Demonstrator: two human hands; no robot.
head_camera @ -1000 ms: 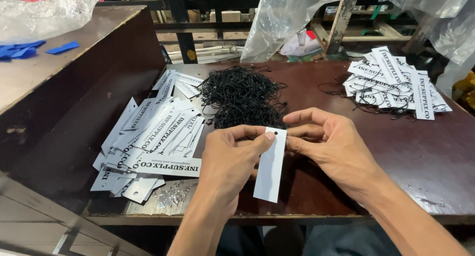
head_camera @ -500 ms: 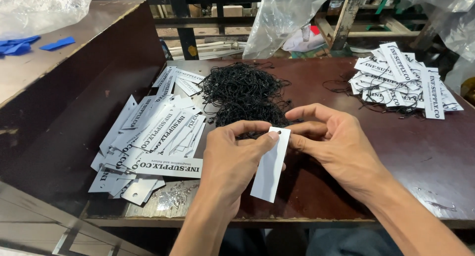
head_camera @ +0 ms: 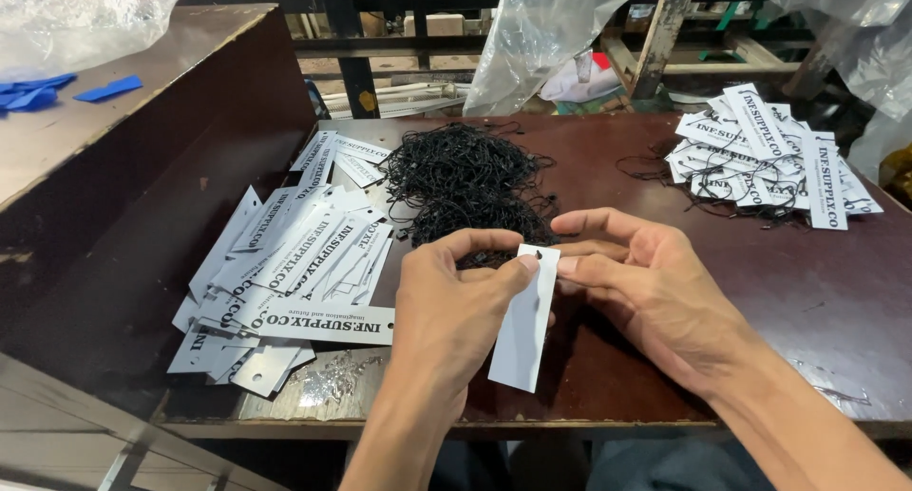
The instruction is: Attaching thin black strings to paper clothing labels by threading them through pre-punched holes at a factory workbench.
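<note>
My left hand (head_camera: pixel 454 306) pinches the top edge of a long white paper tag (head_camera: pixel 523 322) that hangs down, blank side up, with a small hole near its top. My right hand (head_camera: pixel 646 287) is at the same top end, fingertips against the tag by the hole, where a bit of black string shows. Just behind both hands lies a tangled heap of black strings (head_camera: pixel 465 179) on the dark brown table (head_camera: pixel 836 292).
A loose pile of white printed tags (head_camera: pixel 285 263) lies at the left of the table. A second pile of tags with strings attached (head_camera: pixel 769 154) sits at the far right. A raised wooden surface (head_camera: pixel 85 140) with blue scraps stands at left; clear plastic sheeting (head_camera: pixel 560 35) hangs behind.
The hands and tag have stayed almost still; the fingertips have shifted slightly at the hole of the tag. The view has moved a little.
</note>
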